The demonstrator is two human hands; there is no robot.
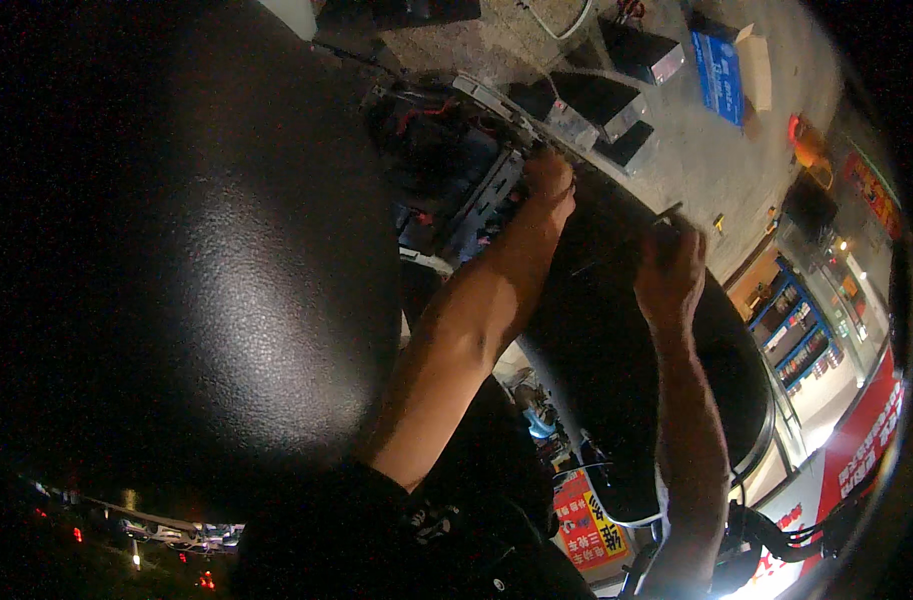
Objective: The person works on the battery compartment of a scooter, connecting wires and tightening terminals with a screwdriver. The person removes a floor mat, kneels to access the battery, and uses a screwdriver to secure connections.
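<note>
My left hand (pixel 549 182) reaches far forward, its fingers curled down at the edge of an open compartment (pixel 486 195) in a vehicle. Whatever those fingers grip is hidden. Further right, my right hand (pixel 673 268) is closed and raised over a dark, smooth panel (pixel 606 310). A short dark rod (pixel 668 211) sticks out past its fingertips; the rest of it is concealed by the hand. Dark parts and red wires (pixel 416 118) lie inside the compartment, beyond my left forearm.
A large black textured seat (pixel 256 330) fills the left side. Black box-shaped blocks (pixel 616 108), a blue carton (pixel 717 78) and an orange object (pixel 808 140) are on the ground ahead. A lit shop with blue shelves (pixel 796 325) stands at right. A red-and-yellow sign (pixel 588 525) is below.
</note>
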